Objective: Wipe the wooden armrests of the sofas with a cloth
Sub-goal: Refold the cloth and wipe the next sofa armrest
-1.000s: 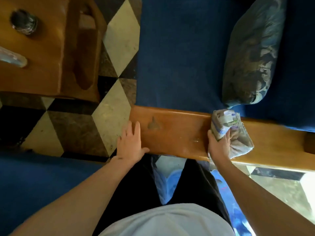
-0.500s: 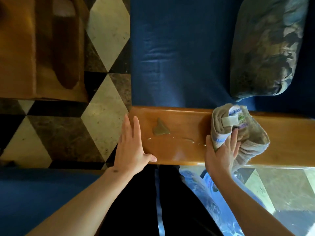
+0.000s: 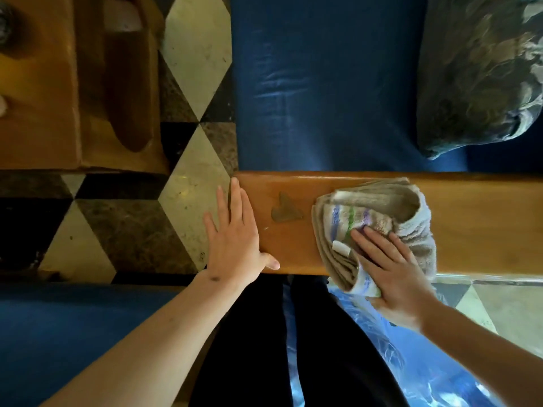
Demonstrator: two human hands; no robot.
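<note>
- The right hand (image 3: 392,270) lies flat, fingers straight and spread, pressing the cloth (image 3: 373,227) down onto the wooden armrest (image 3: 476,224); nothing is curled round it.
- The cloth is a bunched beige towel with blue, green and purple stripes. A small white tag (image 3: 340,248) shows beside the fingertips; no writing on it can be read.
- The cloth sits near the middle of the armrest's visible length, reaching almost to the far edge and hanging over the near edge under the palm.
- The left hand (image 3: 232,245) rests open and flat on the armrest's left end, fingers straight, thumb along the near edge.
- Between the hands a dull, roughly heart-shaped mark (image 3: 285,211) sits on the wood, just left of the cloth.
- Right of the cloth the armrest runs bare to the picture's edge.
- Beyond the far edge lies the blue sofa seat (image 3: 323,83) with a patterned cushion (image 3: 482,71) at its right.
- Past the left end is a diamond-tiled floor (image 3: 188,195) and a wooden table (image 3: 41,83).
</note>
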